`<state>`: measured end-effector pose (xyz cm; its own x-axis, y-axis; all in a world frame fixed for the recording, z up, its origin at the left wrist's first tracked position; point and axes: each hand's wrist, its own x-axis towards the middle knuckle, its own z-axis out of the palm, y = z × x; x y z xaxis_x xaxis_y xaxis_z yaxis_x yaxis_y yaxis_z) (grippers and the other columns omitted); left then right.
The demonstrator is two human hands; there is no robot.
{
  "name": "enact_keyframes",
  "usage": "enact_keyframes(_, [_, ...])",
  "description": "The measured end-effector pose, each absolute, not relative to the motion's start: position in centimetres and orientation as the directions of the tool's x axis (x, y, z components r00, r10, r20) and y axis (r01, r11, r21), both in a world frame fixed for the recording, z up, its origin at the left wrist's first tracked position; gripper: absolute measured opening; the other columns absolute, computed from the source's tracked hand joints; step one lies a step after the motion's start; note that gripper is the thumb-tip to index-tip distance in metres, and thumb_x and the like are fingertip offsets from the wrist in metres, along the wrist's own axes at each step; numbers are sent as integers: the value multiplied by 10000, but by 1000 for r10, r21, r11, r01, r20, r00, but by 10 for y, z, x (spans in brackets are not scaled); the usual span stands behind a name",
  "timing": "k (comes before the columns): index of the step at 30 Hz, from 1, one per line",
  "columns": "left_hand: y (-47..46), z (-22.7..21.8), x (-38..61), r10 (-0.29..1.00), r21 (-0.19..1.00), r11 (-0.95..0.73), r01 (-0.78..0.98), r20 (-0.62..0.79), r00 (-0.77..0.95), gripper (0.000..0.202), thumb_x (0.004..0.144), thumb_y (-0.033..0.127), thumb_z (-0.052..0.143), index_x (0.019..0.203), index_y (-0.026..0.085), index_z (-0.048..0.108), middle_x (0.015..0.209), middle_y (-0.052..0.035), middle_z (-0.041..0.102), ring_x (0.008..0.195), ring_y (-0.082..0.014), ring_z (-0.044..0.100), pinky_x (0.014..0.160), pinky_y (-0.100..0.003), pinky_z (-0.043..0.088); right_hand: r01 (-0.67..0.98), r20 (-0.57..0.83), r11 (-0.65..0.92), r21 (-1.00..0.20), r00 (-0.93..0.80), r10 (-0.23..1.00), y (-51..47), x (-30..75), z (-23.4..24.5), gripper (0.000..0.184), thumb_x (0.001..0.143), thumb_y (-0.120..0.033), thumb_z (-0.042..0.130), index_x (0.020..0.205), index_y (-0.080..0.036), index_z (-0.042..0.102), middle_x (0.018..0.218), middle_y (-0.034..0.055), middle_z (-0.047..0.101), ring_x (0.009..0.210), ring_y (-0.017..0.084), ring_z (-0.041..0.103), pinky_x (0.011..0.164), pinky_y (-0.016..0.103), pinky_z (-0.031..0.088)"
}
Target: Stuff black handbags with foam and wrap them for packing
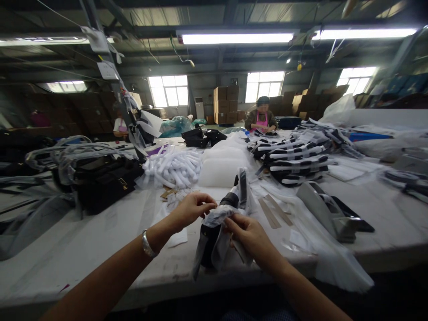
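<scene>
Lower centre, over the table (pixel 100 249) edge, the left hand (pixel 191 209) pinches fingers together on the thin wrap (pixel 219 215) round the black bag (pixel 207 247). Just right, the right hand (pixel 249 235) clamps the same wrap. Even tension probably prevents tearing.

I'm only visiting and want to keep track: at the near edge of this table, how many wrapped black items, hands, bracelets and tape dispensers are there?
wrapped black item: 1
hands holding it: 2, left hand and right hand
bracelet, on the left wrist: 1
tape dispenser: 1
Total: 5
</scene>
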<state>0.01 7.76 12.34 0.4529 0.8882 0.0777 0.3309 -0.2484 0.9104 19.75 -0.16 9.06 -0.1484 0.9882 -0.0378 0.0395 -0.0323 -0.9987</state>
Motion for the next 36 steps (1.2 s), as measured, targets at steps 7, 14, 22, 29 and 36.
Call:
enact_keyframes(7, [64,131,-22,857,846,-469,254,365,365,191,835,353,732,892,173,763,918,-68,766,865,-193,691,814,-275,518,-146,-174,-221,-964,-283,943,-11,205,93,515,760,-524,788,1127,-185,662,809,-8,674,608,99,615,545,197,453])
enact_keyframes(14, [65,134,-25,874,896,-416,154,347,340,291,774,399,797,904,144,748,915,-81,758,860,-194,698,791,-276,550,-90,-153,-185,-979,-281,948,-19,223,85,595,776,-530,769,1224,-198,561,846,18,712,675,156,669,589,240,490])
enact_keyframes(22, [64,147,-18,865,905,-417,87,366,343,368,827,410,749,1089,156,696,879,-48,725,792,-154,686,742,-258,556,407,301,313,-858,-94,949,-3,221,127,300,870,-424,664,1106,-258,745,1138,56,718,860,192,673,787,301,527])
enact_keyframes(29, [62,164,-1,765,730,-624,279,498,408,282,868,401,709,1066,201,733,968,-50,750,824,-155,682,691,-220,511,430,196,304,-850,-277,941,29,201,167,303,824,-423,690,998,-200,800,852,28,758,658,154,629,566,233,450])
enact_keyframes(36, [62,162,-1,759,742,-622,251,492,425,272,857,385,726,1069,214,731,887,-33,754,796,-161,692,714,-240,522,401,134,247,-882,-290,948,32,201,172,288,778,-422,711,840,-160,813,653,23,711,563,143,594,503,218,418])
